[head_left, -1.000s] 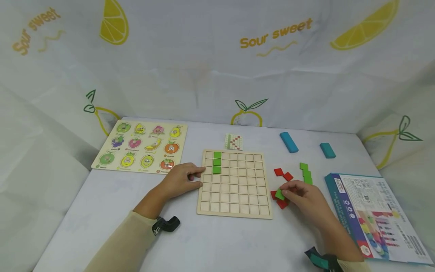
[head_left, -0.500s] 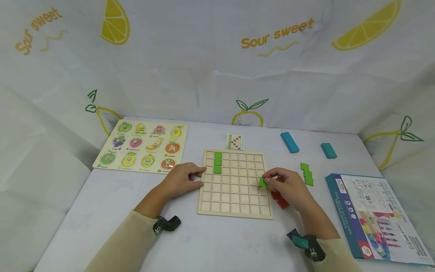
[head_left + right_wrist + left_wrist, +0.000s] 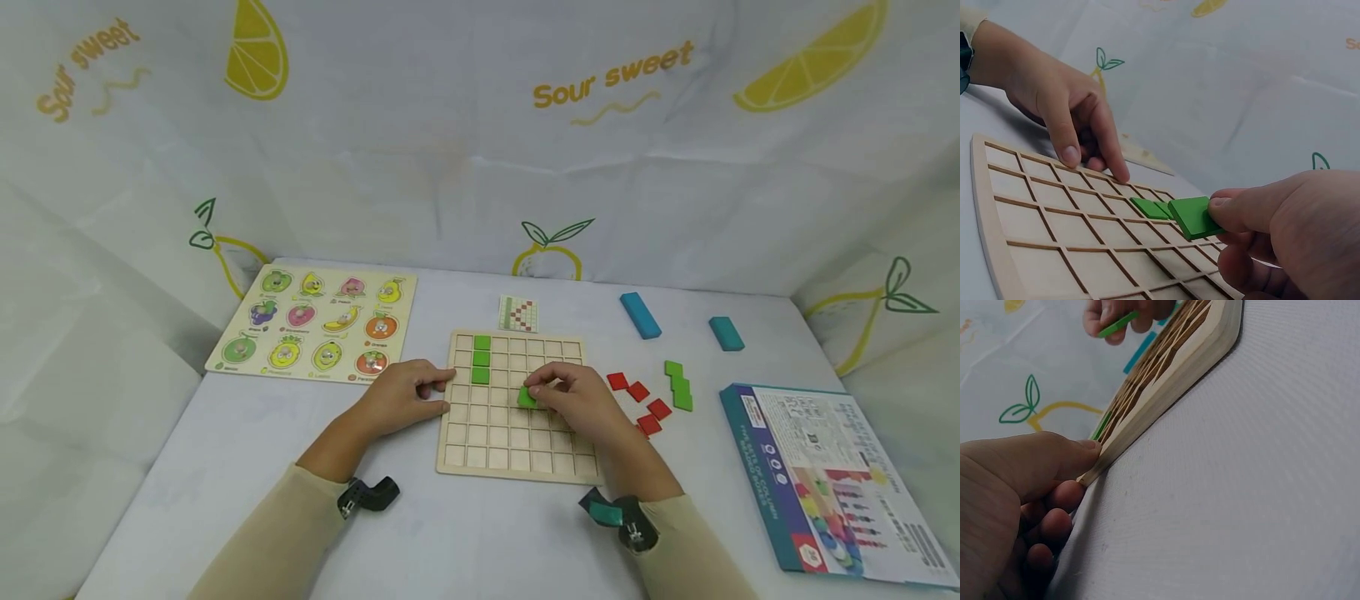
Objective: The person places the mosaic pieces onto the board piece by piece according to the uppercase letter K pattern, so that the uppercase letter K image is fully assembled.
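Flat green square wooden tile (image 3: 1192, 216) pinched in my right hand (image 3: 577, 402), thumb + fingers on its edges, held just above the mid cells of the pale wooden grid board (image 3: 480, 454), tilted, not seated yet. Tile looks light, stiff, smooth-painted; prob. slips if pinched on the faces, so edge grip w/ fingertips is best. My left hand (image 3: 401, 397) rests on the board's left edge, fingers straight-ish, pressing the rim, holding nothing. Three green tiles (image 3: 481, 358) sit in a column near the board's top left. Red square tiles (image 3: 639, 400) and a green stepped piece (image 3: 678, 384) lie right of the board. Fruit peg puzzle (image 3: 318, 325) far left, blue box (image 3: 821, 475) far right.
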`<state>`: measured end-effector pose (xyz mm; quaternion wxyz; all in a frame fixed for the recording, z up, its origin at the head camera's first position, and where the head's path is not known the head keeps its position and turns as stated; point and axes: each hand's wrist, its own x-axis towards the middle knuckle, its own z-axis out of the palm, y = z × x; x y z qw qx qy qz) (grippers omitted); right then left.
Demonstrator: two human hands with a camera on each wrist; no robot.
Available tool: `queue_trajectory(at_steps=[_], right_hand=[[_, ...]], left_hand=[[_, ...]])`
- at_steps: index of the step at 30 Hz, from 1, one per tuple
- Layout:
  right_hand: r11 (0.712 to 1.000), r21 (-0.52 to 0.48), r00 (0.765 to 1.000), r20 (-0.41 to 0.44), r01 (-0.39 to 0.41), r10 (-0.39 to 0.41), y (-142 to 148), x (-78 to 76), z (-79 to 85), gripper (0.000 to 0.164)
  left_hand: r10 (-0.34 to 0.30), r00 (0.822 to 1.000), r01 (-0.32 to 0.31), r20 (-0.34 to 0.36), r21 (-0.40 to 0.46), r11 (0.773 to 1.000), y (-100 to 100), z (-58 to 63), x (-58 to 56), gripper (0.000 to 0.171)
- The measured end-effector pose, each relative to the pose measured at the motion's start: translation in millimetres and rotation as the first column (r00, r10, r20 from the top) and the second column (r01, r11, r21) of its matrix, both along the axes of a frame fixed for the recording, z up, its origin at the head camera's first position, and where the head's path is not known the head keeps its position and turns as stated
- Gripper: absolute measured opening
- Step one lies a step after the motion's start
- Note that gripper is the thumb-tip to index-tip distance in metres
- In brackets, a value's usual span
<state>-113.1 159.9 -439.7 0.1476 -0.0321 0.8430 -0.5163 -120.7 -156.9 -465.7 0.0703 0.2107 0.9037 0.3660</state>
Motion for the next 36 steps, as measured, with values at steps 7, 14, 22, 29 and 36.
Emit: queue_trajectory(at_steps=[7, 14, 22, 29, 36], right_hand=[[0.998, -0.008, 0.997, -0.018, -0.070, 0.070, -29, -6.3, -0.7, 0.008], [0.991, -0.006, 0.989, -0.075, -0.132, 0.131, -50, -14.6, -1.5, 0.007], [0.990, 0.029, 0.984, -0.114, -0.138, 0.140, -59, -18.6, -10.7, 0.007], [0.987, 0.098, 0.975, -0.168, -0.127, 0.142, -62, -16.7, -15.5, 0.006], [0.975, 0.162, 0.959, -0.217, -0.150, 0.183, -62, -16.3, -17.7, 0.008]], left_hand=[[-0.002, 1.000, 0.002, 0.000, -0.002, 1.000, 0, 0.1, -0.3, 0.052], [-0.003, 1.000, 0.003, -0.009, 0.011, 1.000, -1, 0.1, 0.1, 0.051], [-0.015, 1.000, 0.015, -0.010, 0.015, 1.000, -1, -3.3, -1.7, 0.051], [-0.010, 1.000, 0.011, -0.021, 0.002, 1.000, -1, -4.1, -2.3, 0.051], [-0.014, 1.000, 0.014, -0.026, -0.012, 1.000, 0, -1.2, -1.2, 0.051]])
